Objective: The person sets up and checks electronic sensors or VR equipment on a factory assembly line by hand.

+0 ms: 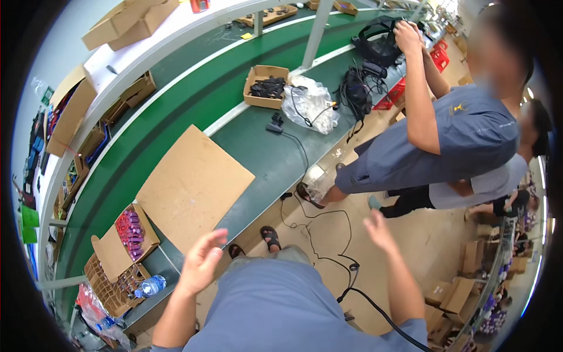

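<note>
We're raising both hands, empty, fingers apart. Left hand [202, 261] is hovering palm-in just off the edge of the green worktop [258, 155], nearest the flat cardboard sheet [190, 185]. Right hand [378, 230] is hanging over the floor [422, 240], above a black cable [328, 258]. Further left, an open box w/ purple items [130, 234] is sitting on the worktop. Another person in grey [463, 132] is standing opp., reaching up to a black bag [378, 41].

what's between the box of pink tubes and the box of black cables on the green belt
In the head view, a flat cardboard sheet lies between the pink-tube box and the cable box.
</note>
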{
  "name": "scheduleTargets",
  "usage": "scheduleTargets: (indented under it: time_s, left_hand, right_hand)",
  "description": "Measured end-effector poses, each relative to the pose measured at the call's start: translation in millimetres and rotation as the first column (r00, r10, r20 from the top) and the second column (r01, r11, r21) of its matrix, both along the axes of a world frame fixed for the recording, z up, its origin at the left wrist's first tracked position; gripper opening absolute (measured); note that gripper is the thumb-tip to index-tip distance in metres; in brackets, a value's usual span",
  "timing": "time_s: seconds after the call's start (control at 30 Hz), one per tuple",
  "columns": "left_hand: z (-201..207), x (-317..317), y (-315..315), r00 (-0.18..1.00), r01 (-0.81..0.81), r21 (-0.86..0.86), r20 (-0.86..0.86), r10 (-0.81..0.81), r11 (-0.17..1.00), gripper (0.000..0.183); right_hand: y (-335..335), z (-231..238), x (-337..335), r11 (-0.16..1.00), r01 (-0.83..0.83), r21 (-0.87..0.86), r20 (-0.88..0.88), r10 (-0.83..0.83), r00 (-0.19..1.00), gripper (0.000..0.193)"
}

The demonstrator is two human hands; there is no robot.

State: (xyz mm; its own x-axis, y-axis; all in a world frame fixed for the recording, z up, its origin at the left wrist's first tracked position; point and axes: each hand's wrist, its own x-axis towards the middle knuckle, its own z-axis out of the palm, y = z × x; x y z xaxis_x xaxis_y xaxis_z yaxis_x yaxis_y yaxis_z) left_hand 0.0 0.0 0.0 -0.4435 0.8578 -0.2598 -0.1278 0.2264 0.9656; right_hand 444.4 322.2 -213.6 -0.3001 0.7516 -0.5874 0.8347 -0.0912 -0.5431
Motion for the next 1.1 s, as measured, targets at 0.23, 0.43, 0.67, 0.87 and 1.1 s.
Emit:
scheduleTargets:
  time_s: [0.23, 0.43, 0.67, 0.87, 1.1]
  left_hand:
    - [-81.3, 42.5, 30.4, 0.965, 0.262, -0.280, 0.104, -0.242, 0.924, 0.035]
    - [-88.1, 50.6, 56.5, 0.941, 0.338, -0.370, 0.104, -0.323, 0.865, 0.036]
    - [-99.0, 57.5, 72.6, 0.914, 0.405, -0.431, 0.197, -0.354, 0.806, 0.038]
    - [-153.2, 59.5, 96.7, 0.901, 0.417, -0.405, 0.299, -0.314, 0.813, 0.047]
    - [-173.4, 69.8, 168.2, 0.551, 0.321, -0.490, 0.793, 0.261, 0.811, 0.041]
  right_hand:
    - [-90.6, -32.0, 25.8, 0.461, 0.655, -0.598, 0.196, -0.708, 0.678, 0.087]
    - [-110.1, -72.4, 10.7, 0.064, 0.411, -0.909, 0.184, -0.825, 0.535, 0.055]
    - [-78.9, -40.4, -49.5, 0.328, 0.203, -0.923, -0.193, -0.849, 0.492, 0.045]
    - [-53.6, 14.8, -106.1, 0.531, -0.080, -0.843, -0.395, -0.512, 0.763, 0.051]
    - [-65.9, 89.8, -158.2, 0.384, -0.651, -0.655, -0.748, -0.208, 0.630, 0.032]
